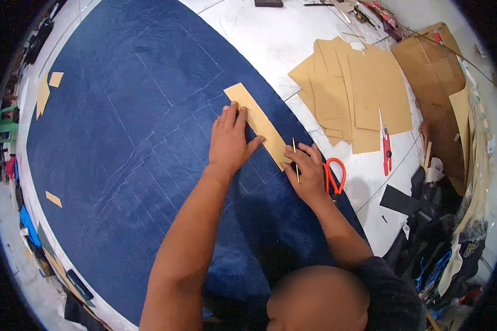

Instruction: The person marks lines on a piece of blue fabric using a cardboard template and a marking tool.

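Observation:
A large dark blue cloth (116,71), marked with many thin pale lines, lies spread in front of me. On it rests a narrow tan cardboard strip (265,129), set at a slant. My left hand (229,135) lies along the strip's left edge, fingers stretched out and touching it. At the strip's near end, my right hand (306,168) has its fingers bent around a thin yellowish pen-like stick (296,157) and touches the cardboard. Just right of that hand are scissors (339,171) with orange-red handles, partly hidden by the hand.
Stacked tan cardboard pieces (364,88) lie on the white tiles at the right, near a red-handled pointed tool (387,149). Small cardboard pieces (56,79) sit on the cloth's left side. Dark scraps (400,199) and a brown cardboard sheet (436,66) line the far right.

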Demonstrator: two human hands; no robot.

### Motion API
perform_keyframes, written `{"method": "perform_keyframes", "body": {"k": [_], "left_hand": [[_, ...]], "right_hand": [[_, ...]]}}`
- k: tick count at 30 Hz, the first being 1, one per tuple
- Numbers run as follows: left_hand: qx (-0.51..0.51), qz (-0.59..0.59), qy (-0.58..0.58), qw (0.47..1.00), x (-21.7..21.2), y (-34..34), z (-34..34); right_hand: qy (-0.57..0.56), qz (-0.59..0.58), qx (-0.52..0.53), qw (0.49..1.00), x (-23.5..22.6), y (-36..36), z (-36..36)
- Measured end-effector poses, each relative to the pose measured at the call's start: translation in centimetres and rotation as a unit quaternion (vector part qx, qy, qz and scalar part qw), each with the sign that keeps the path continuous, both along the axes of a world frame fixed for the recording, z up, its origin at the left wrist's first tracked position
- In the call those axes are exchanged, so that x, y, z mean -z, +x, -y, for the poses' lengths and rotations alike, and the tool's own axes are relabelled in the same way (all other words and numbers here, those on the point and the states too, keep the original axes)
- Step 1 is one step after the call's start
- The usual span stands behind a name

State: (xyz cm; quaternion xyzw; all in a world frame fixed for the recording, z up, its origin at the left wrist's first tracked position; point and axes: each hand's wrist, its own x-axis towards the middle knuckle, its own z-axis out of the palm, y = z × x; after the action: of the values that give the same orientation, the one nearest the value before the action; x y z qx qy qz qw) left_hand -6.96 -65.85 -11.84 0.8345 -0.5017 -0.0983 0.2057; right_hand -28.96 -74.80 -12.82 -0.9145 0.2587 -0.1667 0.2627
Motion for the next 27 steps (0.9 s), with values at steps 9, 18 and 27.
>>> {"method": "perform_keyframes", "body": {"k": [9, 18, 27], "left_hand": [[-0.007, 0.016, 0.019, 1.000, 0.14, -0.24, 0.08], [0.003, 0.012, 0.032, 0.999, 0.11, -0.08, 0.09], [0.004, 0.006, 0.036, 0.999, -0.53, -0.11, 0.29]], "right_hand": [[-0.005, 0.001, 0.001, 1.000, -0.07, -0.01, -0.09], [-0.014, 0.001, 0.000, 1.000, 0.12, -0.04, -0.14], [-0.026, -0.006, -0.008, 1.000, -0.18, 0.05, -0.06]]}}
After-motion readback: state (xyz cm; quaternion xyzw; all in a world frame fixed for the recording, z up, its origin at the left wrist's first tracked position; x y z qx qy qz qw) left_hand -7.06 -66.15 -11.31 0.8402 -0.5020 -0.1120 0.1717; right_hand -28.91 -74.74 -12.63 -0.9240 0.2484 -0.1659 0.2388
